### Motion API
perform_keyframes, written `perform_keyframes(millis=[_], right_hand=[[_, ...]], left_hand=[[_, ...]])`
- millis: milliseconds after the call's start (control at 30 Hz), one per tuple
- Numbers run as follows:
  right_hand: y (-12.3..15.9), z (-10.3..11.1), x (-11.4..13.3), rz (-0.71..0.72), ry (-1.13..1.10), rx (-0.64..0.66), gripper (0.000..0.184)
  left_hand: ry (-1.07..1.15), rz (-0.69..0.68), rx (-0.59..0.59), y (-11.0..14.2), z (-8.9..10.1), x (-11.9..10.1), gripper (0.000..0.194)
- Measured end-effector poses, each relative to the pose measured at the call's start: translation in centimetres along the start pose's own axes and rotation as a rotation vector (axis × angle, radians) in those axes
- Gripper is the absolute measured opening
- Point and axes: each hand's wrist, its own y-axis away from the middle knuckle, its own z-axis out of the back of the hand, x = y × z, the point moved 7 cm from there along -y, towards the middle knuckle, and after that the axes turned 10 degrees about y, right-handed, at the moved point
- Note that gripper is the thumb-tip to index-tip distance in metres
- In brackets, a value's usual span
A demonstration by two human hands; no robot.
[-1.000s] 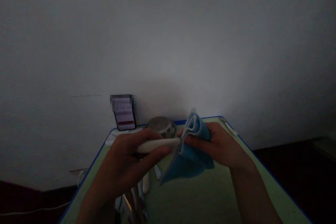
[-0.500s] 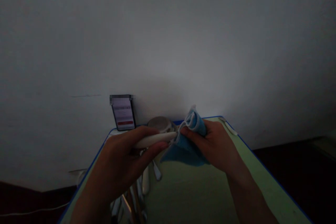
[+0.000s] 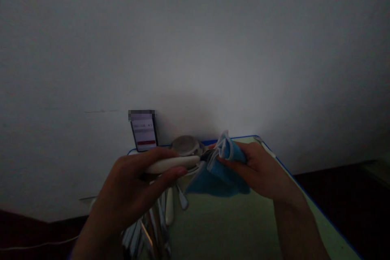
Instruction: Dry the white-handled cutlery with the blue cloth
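My left hand (image 3: 131,183) grips a piece of cutlery by its thick white handle (image 3: 170,165), thumb below and fingers above. A short stretch of its dark metal neck shows to the right of the handle, and its far end is hidden in the cloth. My right hand (image 3: 258,166) pinches a blue cloth (image 3: 222,174) with a pale edge, folded around that metal end. The cloth's lower corner hangs over the table. Below my left hand, several knives and other utensils (image 3: 152,227) lie bunched together, partly covered by my wrist.
A green table (image 3: 219,227) with a blue edge stands against a grey wall (image 3: 207,48). At the back, a phone (image 3: 144,132) leans on the wall beside a round metal bowl-like vessel (image 3: 185,145). Another utensil (image 3: 258,139) lies at the back right corner, partly behind my right hand.
My right hand and the cloth have moved a little right and down along the cutlery, showing more of its metal neck. My left hand has shifted slightly left with the handle.
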Motion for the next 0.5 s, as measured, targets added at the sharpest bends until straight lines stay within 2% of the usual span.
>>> perform_keyframes(millis=[67,133,233,333,500], right_hand=[[0.4,0.2,-0.9,0.012,-0.038,0.037,0.022],[0.9,0.9,-2.1,-0.041,-0.091,-0.015,0.026],[1.3,1.8,-3.9,-0.173,-0.062,-0.11,0.031],[1.1,1.8,-4.6,-0.234,-0.045,-0.126,0.035],[0.2,1.3,-4.1,-0.188,-0.136,-0.171,0.033]], left_hand=[[-0.028,0.074,-0.054,0.3,0.7,1.0,0.02],[-0.085,0.162,-0.143,0.6,1.5,2.1,0.025],[-0.096,0.211,-0.138,0.8,1.5,3.2,0.029],[-0.091,0.158,-0.131,0.6,1.1,2.9,0.027],[-0.063,0.108,-0.087,0.3,0.6,1.8,0.021]])
